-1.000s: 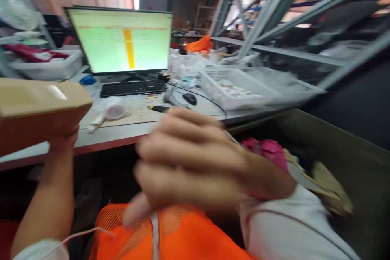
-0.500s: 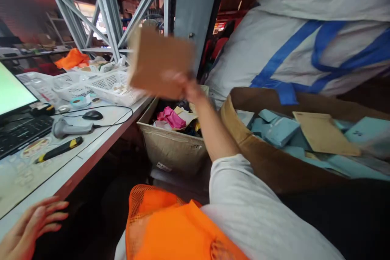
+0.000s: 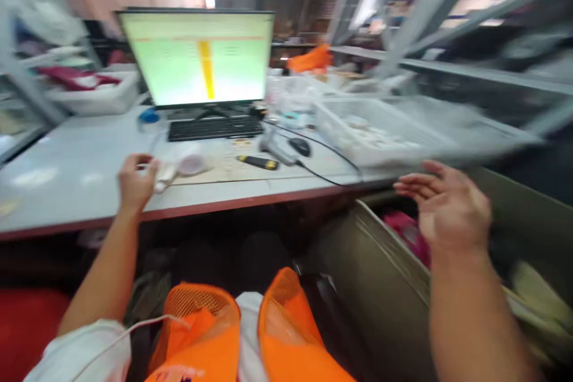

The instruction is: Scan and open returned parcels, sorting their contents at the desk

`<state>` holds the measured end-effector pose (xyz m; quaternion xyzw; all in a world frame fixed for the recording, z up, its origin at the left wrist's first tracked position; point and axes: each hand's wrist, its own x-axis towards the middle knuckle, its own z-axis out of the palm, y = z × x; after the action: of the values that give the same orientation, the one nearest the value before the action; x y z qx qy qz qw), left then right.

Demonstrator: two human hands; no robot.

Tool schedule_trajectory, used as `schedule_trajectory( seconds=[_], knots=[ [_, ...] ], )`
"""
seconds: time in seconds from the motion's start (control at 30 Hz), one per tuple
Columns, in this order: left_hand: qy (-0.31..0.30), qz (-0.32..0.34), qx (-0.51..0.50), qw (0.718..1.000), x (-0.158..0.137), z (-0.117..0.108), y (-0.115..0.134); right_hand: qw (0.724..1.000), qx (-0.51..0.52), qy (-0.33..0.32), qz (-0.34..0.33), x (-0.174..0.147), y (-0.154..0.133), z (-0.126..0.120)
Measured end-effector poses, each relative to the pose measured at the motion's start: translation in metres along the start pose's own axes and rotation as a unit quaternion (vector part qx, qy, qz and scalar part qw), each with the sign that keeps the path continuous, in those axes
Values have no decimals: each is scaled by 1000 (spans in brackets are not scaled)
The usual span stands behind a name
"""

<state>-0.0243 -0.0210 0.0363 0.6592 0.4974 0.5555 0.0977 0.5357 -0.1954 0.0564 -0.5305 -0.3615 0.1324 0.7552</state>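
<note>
My left hand (image 3: 138, 184) is over the front edge of the white table, its fingers curled closed. Right beside its fingertips lies a small blurred white item (image 3: 165, 175); whether the fingers grip it or something else is unclear. Next to that is a round pale translucent thing (image 3: 191, 164). My right hand (image 3: 452, 203) holds nothing, fingers loosely extended, above the edge of a large bin (image 3: 394, 250) with pink material (image 3: 407, 233) inside. Nearer the table's middle are a black-and-yellow utility knife (image 3: 258, 162), a grey barcode scanner (image 3: 277, 149) and a black mouse (image 3: 299, 146).
A monitor (image 3: 201, 59) and keyboard (image 3: 215, 128) stand on the table (image 3: 80, 149). White baskets (image 3: 358, 137) line its right end, another white container (image 3: 98, 95) its left. The scanner's black cable loops over the front edge. Metal frame posts (image 3: 439, 6) rise behind.
My view has swung left to face the monitor. The brown cardboard box has left my right hand, which is now back by the bin. My left hand has reached onto the table.
</note>
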Motion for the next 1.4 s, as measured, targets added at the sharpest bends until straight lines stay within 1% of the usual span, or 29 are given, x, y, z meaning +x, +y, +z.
schedule_trajectory(
  seconds=[0.03,0.07,0.1,0.13,0.17,0.23,0.3,0.33,0.4,0.43,0.47,0.53,0.6,0.67,0.73,0.77,0.83,0.93,0.97,1.0,1.07,1.1,1.13,1.17,1.2,1.27,1.3,1.33,1.4],
  knots=[
    [13,-22,77,997,-2,-11,-18,996,-22,-87,1,-2,10,51],
    [2,-36,142,989,-5,-17,-34,982,-47,-185,-4,-8,19,102],
    [-21,-48,197,979,-9,-17,-46,959,-66,-275,-23,-18,26,152],
    [-48,-64,242,967,-14,-13,-55,928,-82,-359,-52,-30,32,200],
    [-72,-73,274,956,-18,-8,-62,898,-92,-421,-89,-41,37,245],
    [-98,-83,308,943,-25,2,-69,841,-102,-507,-155,-60,46,325],
    [-102,-84,311,941,-26,5,-70,794,-116,-564,-194,-71,54,387],
    [-95,-90,301,945,-24,2,-70,774,-127,-586,-203,-75,57,411],
    [-68,-105,269,955,-16,-8,-68,743,-144,-621,-206,-78,64,442],
    [-45,-109,252,960,-10,-14,-68,736,-145,-631,-200,-78,68,450],
    [-19,-111,235,965,-3,-20,-66,737,-140,-634,-188,-76,72,454],
    [18,-104,203,973,9,-27,-65,763,-109,-620,-147,-71,81,451],
    [18,-101,171,980,17,-25,-65,797,-57,-595,-80,-64,88,440],
    [-8,-112,123,986,22,-17,-69,815,5,-580,0,-57,94,423],
    [-23,-131,69,989,22,-6,-76,812,52,-576,72,-51,97,405],
    [-25,-140,45,989,22,-2,-81,809,64,-576,97,-49,98,396],
    [-33,-155,17,987,21,4,-89,805,71,-578,115,-45,99,378],
    [-61,-170,18,983,17,1,-90,820,40,-567,71,-38,100,355],
    [-46,-160,31,985,14,-1,-85,826,24,-561,49,-35,100,349],
    [-10,-136,51,989,11,-4,-77,830,10,-556,28,-33,100,343],
    [102,-52,91,989,1,-6,-52,831,-9,-556,-1,-32,98,334],
    [139,-3,101,985,-5,-4,-36,828,-14,-560,-12,-34,97,330],
    [144,38,100,984,-9,-1,-19,824,-18,-566,-22,-36,94,327],
    [108,67,86,988,-12,3,-3,819,-22,-572,-31,-39,90,325],
    [51,86,65,993,-14,9,11,816,-24,-576,-41,-43,86,323],
    [-57,94,24,994,-11,22,31,815,-27,-576,-61,-53,76,318],
    [-86,81,4,993,-9,27,37,816,-27,-573,-72,-57,71,316],
    [-103,56,-21,993,-5,32,40,818,-28,-569,-85,-61,67,313],
    [-133,-14,-87,987,0,39,40,821,-33,-558,-114,-65,60,307]
  ],
)
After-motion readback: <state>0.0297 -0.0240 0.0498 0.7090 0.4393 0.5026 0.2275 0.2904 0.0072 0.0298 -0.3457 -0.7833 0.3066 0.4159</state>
